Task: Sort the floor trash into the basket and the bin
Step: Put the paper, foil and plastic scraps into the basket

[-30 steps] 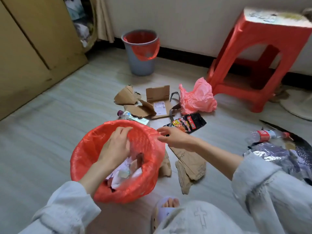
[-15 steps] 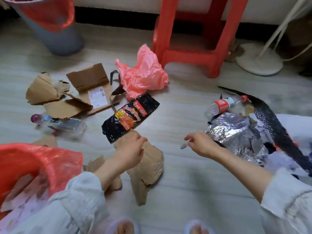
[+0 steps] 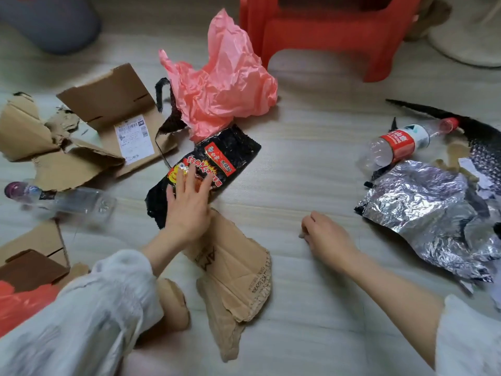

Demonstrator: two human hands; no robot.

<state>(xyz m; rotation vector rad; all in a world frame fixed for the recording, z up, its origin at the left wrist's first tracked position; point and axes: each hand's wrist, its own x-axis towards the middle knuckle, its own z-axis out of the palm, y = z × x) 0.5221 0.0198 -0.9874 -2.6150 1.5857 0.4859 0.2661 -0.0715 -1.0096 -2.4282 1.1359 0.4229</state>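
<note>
My left hand [image 3: 189, 204] lies with straight fingers on a black snack wrapper [image 3: 233, 156] in the middle of the floor. My right hand [image 3: 329, 237] hovers low over bare floor with curled fingers pinching a small pale scrap [image 3: 300, 235]. A crumpled pink plastic bag [image 3: 225, 85] lies just behind the wrapper. Torn cardboard [image 3: 238, 272] lies under my left wrist, and a flattened box with a label [image 3: 108, 109] is at the left. The red-lined basket [image 3: 16, 305] shows at the bottom left edge. The grey bin [image 3: 48, 23] stands at the top left.
A clear bottle with a purple cap [image 3: 67, 202] lies at the left. A red-labelled bottle [image 3: 398, 145] and a crumpled foil bag [image 3: 428, 210] lie at the right. A red plastic stool [image 3: 325, 31] stands behind; a pale round base [image 3: 471, 36] sits at the top right.
The view swung right and down from the basket. My left hand left the basket and came down on the black wrapper. My right hand moved right and lowered toward the floor.
</note>
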